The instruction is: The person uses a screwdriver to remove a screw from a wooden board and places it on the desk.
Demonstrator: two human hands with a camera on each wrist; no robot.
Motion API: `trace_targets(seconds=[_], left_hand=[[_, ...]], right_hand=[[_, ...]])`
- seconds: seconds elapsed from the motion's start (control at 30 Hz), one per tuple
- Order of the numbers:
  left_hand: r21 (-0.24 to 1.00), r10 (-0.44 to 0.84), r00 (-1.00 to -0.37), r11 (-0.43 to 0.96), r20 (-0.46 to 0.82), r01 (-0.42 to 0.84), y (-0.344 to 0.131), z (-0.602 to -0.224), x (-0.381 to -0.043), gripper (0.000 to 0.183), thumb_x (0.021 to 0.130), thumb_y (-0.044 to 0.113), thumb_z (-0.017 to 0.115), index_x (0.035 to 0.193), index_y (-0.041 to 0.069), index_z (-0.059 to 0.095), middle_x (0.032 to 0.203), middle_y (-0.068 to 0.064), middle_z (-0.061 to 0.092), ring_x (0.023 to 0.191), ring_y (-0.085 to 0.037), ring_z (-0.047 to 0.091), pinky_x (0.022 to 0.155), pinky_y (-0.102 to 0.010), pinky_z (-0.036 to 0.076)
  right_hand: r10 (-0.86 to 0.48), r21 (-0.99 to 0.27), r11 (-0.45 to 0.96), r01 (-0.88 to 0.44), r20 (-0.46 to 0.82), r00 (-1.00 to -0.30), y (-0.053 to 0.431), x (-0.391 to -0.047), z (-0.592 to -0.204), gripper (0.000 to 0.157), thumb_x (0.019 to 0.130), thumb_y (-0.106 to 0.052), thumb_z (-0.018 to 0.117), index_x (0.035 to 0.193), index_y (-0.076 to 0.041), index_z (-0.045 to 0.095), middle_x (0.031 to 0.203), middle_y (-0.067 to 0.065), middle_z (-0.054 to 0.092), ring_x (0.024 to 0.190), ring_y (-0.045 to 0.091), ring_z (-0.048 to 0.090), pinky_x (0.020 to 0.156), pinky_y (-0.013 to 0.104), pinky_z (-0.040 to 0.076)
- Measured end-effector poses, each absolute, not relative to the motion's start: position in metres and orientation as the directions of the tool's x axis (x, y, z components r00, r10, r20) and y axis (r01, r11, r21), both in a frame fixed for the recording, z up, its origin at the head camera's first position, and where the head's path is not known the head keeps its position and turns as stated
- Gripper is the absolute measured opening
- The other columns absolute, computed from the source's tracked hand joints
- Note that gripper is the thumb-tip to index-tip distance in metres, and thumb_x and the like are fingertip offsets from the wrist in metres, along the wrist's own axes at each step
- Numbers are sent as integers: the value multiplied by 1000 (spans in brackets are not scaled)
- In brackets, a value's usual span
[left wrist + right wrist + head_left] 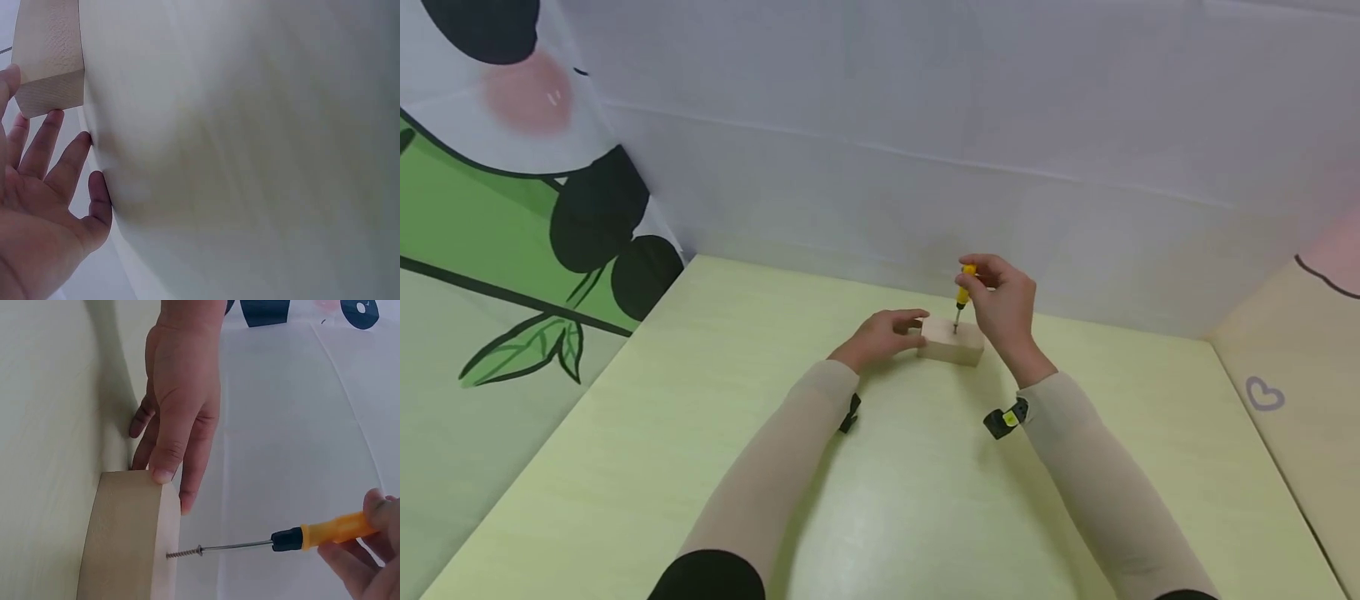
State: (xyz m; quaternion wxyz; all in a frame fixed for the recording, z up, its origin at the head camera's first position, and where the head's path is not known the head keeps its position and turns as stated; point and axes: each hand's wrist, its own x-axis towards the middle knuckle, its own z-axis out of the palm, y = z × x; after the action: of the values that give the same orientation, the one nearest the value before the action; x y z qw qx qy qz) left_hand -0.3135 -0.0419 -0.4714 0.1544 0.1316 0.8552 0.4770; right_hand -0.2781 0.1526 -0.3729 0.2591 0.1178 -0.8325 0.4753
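Note:
A pale wooden block (951,348) lies on the table. A screw (185,552) stands upright in its top face, its threads partly exposed. My right hand (1009,307) pinches the yellow handle of a screwdriver (331,530) between thumb and fingers. The screwdriver's tip meets the screw head, and its shaft lines up with the screw. At the block's left end, my left hand (883,336) steadies it, thumb at the near corner and index finger toward the far side. In the left wrist view, other fingertips (55,116) touch the end face of the block.
The light yellow-green table (880,492) ends at a white sheet (880,183) just behind the block. A printed panel with a cartoon figure (595,208) stands on the left, and a pale panel with a heart (1265,393) on the right.

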Motion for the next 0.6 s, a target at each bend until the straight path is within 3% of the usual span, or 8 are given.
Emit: trace_targets(seconds=[0.3,0.6], left_hand=[[857,364,-923,509,-127,83,-42,-469,-312,52,87,40,70,137,38,53,135,3,59,129,-17,53,107,-39,42],[860,369,-921,503,-122,87,-41,-470,-312,53,87,40,70,137,37,53,134,3,59,128,-17,53,106,-39,43]], right_hand=[[-51,-741,508,-440,484,-873,161,-280,-366,15,90,-6,67,105,-7,68,101,11,71,89,22,70,68,14,53],[-84,-719,528,-452,486,-870,164,-281,-366,15,93,-8,62,108,-4,64,104,13,70,92,24,70,79,37,58]])
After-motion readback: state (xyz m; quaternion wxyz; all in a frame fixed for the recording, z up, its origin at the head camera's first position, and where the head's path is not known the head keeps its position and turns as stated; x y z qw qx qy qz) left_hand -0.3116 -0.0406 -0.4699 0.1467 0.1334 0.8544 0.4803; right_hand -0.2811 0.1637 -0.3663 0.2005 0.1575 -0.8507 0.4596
